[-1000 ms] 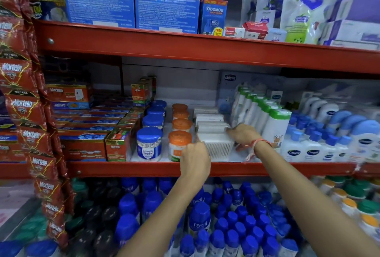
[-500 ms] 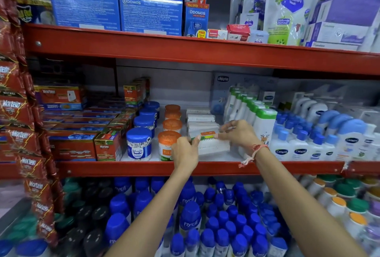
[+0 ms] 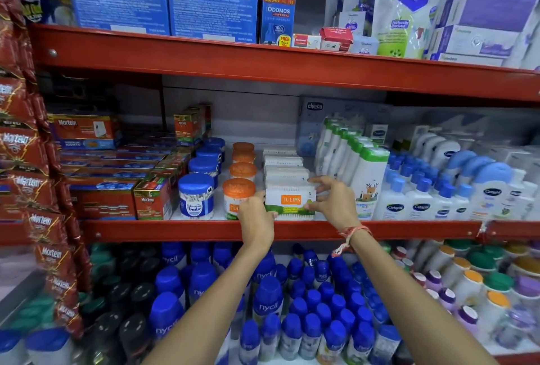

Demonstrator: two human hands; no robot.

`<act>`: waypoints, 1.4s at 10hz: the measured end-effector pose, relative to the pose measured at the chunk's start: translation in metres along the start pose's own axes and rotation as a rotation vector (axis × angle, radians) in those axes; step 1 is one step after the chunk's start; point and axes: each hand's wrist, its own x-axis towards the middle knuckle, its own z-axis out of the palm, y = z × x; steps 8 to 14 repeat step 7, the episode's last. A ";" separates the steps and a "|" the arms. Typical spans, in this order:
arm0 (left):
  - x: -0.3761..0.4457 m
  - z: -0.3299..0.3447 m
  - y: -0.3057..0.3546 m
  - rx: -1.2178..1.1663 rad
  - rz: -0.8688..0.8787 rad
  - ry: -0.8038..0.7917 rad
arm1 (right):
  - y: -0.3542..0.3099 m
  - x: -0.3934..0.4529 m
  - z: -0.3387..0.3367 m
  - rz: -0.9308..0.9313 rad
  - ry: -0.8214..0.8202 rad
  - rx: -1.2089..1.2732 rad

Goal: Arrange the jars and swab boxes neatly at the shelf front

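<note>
A white Tulips swab box [image 3: 290,202] stands upright at the front of the middle red shelf [image 3: 181,230], its label facing me. My left hand [image 3: 255,217] grips its left end and my right hand [image 3: 331,204] grips its right end and top. Behind it runs a row of more white swab boxes [image 3: 285,166]. To the left stands a row of orange-lidded jars [image 3: 239,193], the front one partly hidden by my left hand. Further left is a row of blue-lidded swab jars [image 3: 196,195].
Red Mortein boxes [image 3: 152,199] fill the shelf's left side. White and green bottles [image 3: 369,177] and blue-capped Cetaphil bottles [image 3: 420,204] crowd the right. Blue Nycil bottles [image 3: 266,300] fill the shelf below, and Odomos boxes [image 3: 213,11] sit on the one above.
The front swab box lay flat with its ribbed side showing; both hands have tipped it upright so its Tulips label faces forward at the shelf front.
</note>
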 end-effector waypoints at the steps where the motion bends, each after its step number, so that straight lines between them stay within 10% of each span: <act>1: -0.003 0.002 -0.002 0.035 0.039 0.015 | 0.004 -0.004 0.002 -0.017 0.035 0.019; 14: -0.007 -0.007 -0.003 0.217 0.132 -0.021 | 0.002 -0.015 0.010 -0.074 0.127 -0.064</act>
